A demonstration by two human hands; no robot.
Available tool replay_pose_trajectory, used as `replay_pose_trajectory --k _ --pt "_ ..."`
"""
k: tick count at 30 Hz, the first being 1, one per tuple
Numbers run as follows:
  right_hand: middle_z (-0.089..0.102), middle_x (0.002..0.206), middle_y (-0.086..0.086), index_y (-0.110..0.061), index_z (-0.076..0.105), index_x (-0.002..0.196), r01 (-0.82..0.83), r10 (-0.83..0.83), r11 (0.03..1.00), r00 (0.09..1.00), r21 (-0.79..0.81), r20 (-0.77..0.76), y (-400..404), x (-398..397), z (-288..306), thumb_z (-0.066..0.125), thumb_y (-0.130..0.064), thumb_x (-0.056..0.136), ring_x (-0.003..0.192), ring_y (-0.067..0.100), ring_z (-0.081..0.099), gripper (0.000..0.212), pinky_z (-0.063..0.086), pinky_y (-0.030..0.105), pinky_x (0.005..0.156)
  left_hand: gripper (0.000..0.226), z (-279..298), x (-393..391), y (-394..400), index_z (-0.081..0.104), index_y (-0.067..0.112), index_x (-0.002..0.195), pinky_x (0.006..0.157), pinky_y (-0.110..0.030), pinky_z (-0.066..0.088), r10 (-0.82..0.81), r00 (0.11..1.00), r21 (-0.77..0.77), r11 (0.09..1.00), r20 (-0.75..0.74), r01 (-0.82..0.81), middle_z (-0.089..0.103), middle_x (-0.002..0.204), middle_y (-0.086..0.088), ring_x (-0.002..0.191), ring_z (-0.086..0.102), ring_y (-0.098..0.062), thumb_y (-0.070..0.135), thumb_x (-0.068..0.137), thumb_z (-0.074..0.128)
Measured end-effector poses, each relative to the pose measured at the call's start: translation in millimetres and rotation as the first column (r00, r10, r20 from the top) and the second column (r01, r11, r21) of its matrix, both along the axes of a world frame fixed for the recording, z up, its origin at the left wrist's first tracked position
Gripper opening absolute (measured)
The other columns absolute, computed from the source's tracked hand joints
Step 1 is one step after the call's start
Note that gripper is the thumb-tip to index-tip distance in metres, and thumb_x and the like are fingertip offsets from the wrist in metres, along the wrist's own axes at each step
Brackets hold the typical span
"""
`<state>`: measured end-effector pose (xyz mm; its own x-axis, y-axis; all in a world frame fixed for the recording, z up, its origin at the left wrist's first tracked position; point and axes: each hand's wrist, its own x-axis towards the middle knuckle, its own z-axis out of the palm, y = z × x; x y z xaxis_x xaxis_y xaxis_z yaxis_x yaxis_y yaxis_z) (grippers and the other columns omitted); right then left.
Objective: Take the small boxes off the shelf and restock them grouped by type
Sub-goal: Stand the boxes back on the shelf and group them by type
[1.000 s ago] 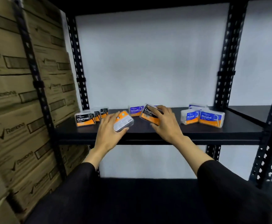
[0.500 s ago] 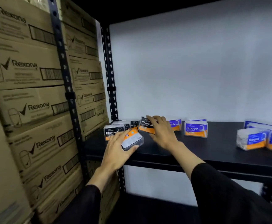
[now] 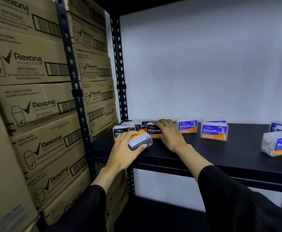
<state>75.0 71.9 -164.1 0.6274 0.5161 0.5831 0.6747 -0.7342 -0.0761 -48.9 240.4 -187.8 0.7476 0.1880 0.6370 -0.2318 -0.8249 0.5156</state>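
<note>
My left hand (image 3: 126,150) is at the front left corner of the black shelf (image 3: 220,158), fingers (image 3: 128,135) and thumb clamped on a small box (image 3: 141,141) that I hold tilted, its white label side up and an orange end showing. My right hand (image 3: 169,133) lies flat over the top of an upright Charcoal box (image 3: 153,130) a little farther back, fingers curled over its upper edge and closed on it, with the box resting on the shelf. Just left of that one, behind my left hand, another Charcoal box (image 3: 120,131) stands facing front, and more dark boxes (image 3: 134,123) crowd the back left corner; I cannot tell how many, since my hands and the blur hide them. To the right of my right hand two Smooth boxes stand apart from each other, one (image 3: 187,127) nearer the back edge and one (image 3: 214,131) slightly forward. Well apart from those, toward the right end of the shelf, sits a clear Round box (image 3: 278,145) with another blue box (image 3: 281,127) behind it. Stacked Rexona cartons (image 3: 36,104) fill the rack to the left, beyond the perforated black upright (image 3: 120,81).
</note>
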Motion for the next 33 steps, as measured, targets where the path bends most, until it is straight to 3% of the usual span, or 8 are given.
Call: replay_pose_trajectory --k 5,9,14,19,21,24,29,33 --pt "0.041 0.145 0.005 -0.018 0.037 0.144 -0.058 0.067 0.990 0.995 0.129 -0.068 -6.4 0.3 -3.1 0.064 -0.011 0.087 0.136 0.022 0.033 0.064 0.021 0.035 0.115 0.025 -0.2 3.2 8.6 0.054 0.033 0.100 0.089 -0.027 0.043 -0.024 0.996 0.040 0.999 -0.082 0.028 0.055 0.107 0.017 0.102 0.049 -0.003 0.044 0.082 0.067" --pt "0.036 0.148 0.010 -0.011 0.033 0.145 -0.047 0.067 0.979 0.993 0.196 -0.095 -16.7 -8.7 -5.3 0.062 -0.009 0.089 0.138 0.025 0.031 0.063 0.025 0.036 0.116 0.035 -3.0 -2.8 13.7 0.056 0.033 0.113 0.104 -0.025 0.030 -0.004 0.999 0.126 0.992 -0.037 0.009 0.045 0.130 0.017 0.120 0.036 0.001 0.047 0.083 0.066" --pt "0.043 0.138 0.012 -0.005 0.044 0.134 -0.007 0.026 0.979 0.996 0.205 -0.087 -35.6 -32.8 -7.5 0.060 -0.015 0.091 0.130 0.029 0.039 0.048 0.036 0.037 0.105 0.054 -4.4 -21.3 16.5 0.046 0.032 0.132 0.103 -0.020 0.030 -0.043 0.998 0.218 0.975 -0.035 0.050 0.046 0.135 0.017 0.125 0.036 0.000 0.047 0.084 0.066" --pt "0.054 0.125 0.009 -0.011 0.059 0.113 0.060 -0.008 0.988 0.940 0.141 -0.342 -51.5 -51.7 -16.2 0.048 -0.030 0.096 0.113 0.029 0.052 0.027 0.045 0.038 0.090 0.055 -5.5 -29.9 22.6 0.046 0.028 0.136 0.109 -0.028 0.033 -0.032 0.994 0.284 0.957 -0.107 0.062 0.045 0.138 0.013 0.130 0.034 -0.005 0.041 0.086 0.066" --pt "0.061 0.117 0.009 -0.013 0.062 0.105 0.066 -0.021 0.992 0.928 0.108 -0.373 -55.3 -54.9 -17.5 0.043 -0.031 0.097 0.104 0.029 0.056 0.027 0.045 0.036 0.080 0.054 -1.1 -31.6 22.9 0.047 0.027 0.136 0.109 -0.029 0.034 -0.026 0.991 0.316 0.946 -0.131 0.066 0.045 0.140 0.012 0.132 0.032 -0.004 0.040 0.087 0.065" --pt "0.063 0.113 0.008 -0.014 0.062 0.104 0.060 -0.019 0.993 0.928 0.098 -0.371 -57.2 -57.1 -16.8 0.040 -0.032 0.098 0.100 0.028 0.058 0.028 0.045 0.036 0.077 0.052 5.2 -33.3 23.4 0.045 0.029 0.137 0.108 -0.028 0.034 -0.018 0.985 0.357 0.931 -0.174 0.080 0.044 0.141 0.012 0.132 0.033 -0.004 0.041 0.089 0.061" --pt "0.063 0.114 0.007 -0.015 0.061 0.105 0.060 -0.027 0.995 0.933 0.080 -0.358 -58.0 -59.3 -16.3 0.039 -0.034 0.098 0.100 0.027 0.058 0.030 0.044 0.036 0.077 0.036 19.7 -29.7 18.6 0.049 0.036 0.124 0.093 -0.033 0.047 -0.036 0.996 0.162 0.986 -0.085 0.049 0.057 0.126 0.013 0.111 0.056 -0.009 0.041 0.090 0.061" --pt "0.062 0.114 0.007 -0.015 0.061 0.107 0.055 -0.024 0.996 0.934 0.075 -0.356 -57.9 -58.5 -16.1 0.039 -0.035 0.098 0.101 0.027 0.058 0.031 0.045 0.037 0.079 0.027 25.1 -19.9 13.9 0.054 0.040 0.118 0.092 -0.033 0.048 -0.070 0.996 0.107 0.991 -0.058 0.076 0.056 0.122 0.016 0.105 0.058 -0.007 0.042 0.092 0.058"
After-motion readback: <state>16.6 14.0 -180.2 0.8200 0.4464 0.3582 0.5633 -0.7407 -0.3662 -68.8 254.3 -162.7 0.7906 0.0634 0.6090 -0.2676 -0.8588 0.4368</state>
